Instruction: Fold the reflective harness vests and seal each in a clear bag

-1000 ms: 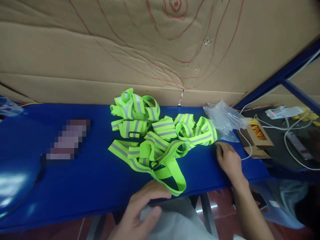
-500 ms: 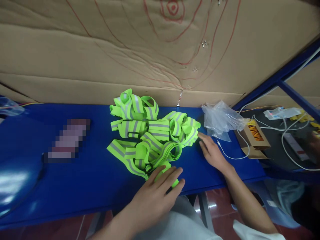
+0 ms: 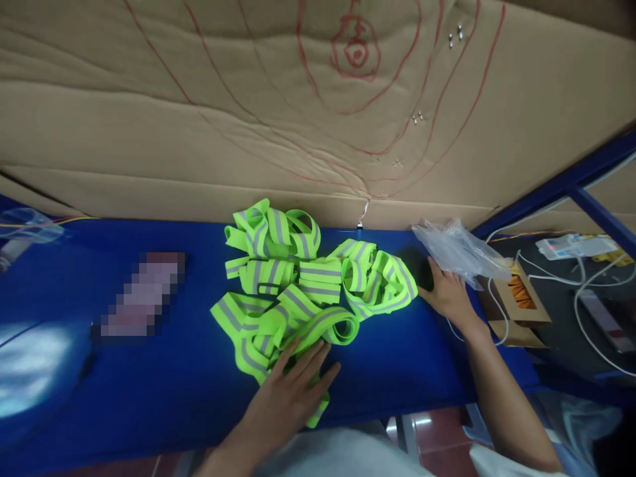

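Observation:
Bright green reflective straps [image 3: 318,281] with grey stripes lie in several loose bundles on the blue table. My left hand [image 3: 293,381] rests on the nearest bundle [image 3: 293,318], fingers stretched out and slightly apart; a strap end [image 3: 318,411] shows beyond its fingers. To the right, my right hand [image 3: 450,298] is spread, its thumb at the tip of the right-hand strap bundle [image 3: 380,281]. Whether the thumb presses on that strap I cannot tell. The other fingers of this hand are beside a clear plastic bag [image 3: 460,245].
Cardboard with red drawn lines [image 3: 248,139] backs the blue table [image 3: 163,384]. A blurred-out flat object [image 3: 146,291] lies at left. On the right are a small open cardboard box [image 3: 521,298], white cables [image 3: 576,298] and a blue frame bar [image 3: 603,215].
My right hand has moved right towards the plastic bag, and the right strap bundle's edge now reaches further right. The left hand has slid down-left with the near bundle. The view has tilted upward.

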`<state>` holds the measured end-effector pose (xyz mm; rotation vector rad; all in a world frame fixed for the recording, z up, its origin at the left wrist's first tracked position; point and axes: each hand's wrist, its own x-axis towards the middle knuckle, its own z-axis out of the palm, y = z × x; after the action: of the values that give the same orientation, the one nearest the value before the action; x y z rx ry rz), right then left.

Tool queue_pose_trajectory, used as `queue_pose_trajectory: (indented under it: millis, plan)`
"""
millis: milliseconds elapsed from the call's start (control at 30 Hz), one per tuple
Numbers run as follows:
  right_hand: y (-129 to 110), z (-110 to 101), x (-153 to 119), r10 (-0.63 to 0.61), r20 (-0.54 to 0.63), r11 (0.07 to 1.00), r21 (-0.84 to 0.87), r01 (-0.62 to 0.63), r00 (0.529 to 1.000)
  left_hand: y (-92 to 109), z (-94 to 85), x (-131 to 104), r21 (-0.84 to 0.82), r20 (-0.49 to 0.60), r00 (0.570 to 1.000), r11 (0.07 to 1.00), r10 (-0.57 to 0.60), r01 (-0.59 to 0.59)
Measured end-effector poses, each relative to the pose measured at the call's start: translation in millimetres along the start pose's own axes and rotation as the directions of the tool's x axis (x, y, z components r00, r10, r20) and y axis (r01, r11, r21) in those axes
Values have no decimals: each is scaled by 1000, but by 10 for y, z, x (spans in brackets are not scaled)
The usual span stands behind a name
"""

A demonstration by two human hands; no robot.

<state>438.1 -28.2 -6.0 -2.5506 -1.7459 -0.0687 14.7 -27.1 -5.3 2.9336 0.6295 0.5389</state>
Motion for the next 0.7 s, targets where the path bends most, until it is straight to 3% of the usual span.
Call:
queue_pose_trajectory:
  millis: [167,433,600,700]
  plan:
    - [-25,159,10,52,-13,973,227,-48,999,-327,-39,-124,-4,-37,999,1000,-23,23]
    - [-50,157,-1,65,-6,942,332,-59,998,-745,-188,-129,56,-29,999,998,-23,25]
    - [-4,194,51,42,-37,924,381,-25,998,-781,-256,-151,91,-47,999,996,26,-21]
    - [-115,82,-77,52,-91,967,255,-28,994,-712,-297,-213,78,-112,993,997,33,-24]
